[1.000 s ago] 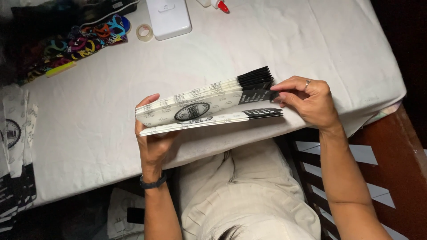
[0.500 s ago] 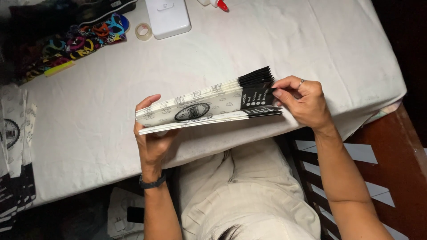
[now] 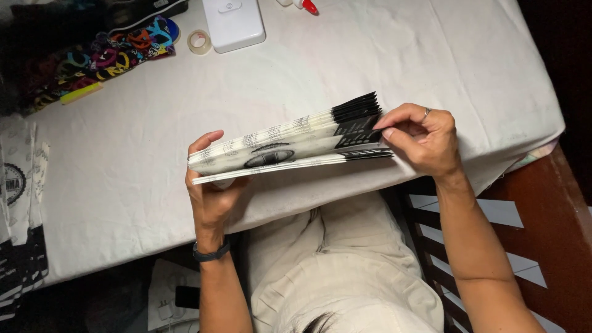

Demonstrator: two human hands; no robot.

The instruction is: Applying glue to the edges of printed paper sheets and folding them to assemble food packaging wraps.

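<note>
I hold a thick stack of flat white paper bags with black ends point(image 3: 290, 145) edge-on above the near edge of the table. My left hand point(image 3: 213, 191) grips the stack's left end from below, thumb over the top. My right hand point(image 3: 422, 139) pinches the black right end, fingertips parting the upper bags from the lowest ones. A dark oval print shows on the stack's side. I wear a dark band on the left wrist and a ring on the right hand.
A white cloth covers the table point(image 3: 123, 154). At the far edge lie a white box point(image 3: 233, 23), a tape roll point(image 3: 198, 42), a colourful patterned pouch point(image 3: 98, 61) and a red-capped tube point(image 3: 307, 6). More printed bags point(image 3: 18, 203) hang at the left. A dark chair point(image 3: 524, 222) stands at the right.
The right hand's fingers have shifted slightly along the black end, and the stack sits a little flatter. Otherwise both hands keep their hold.
</note>
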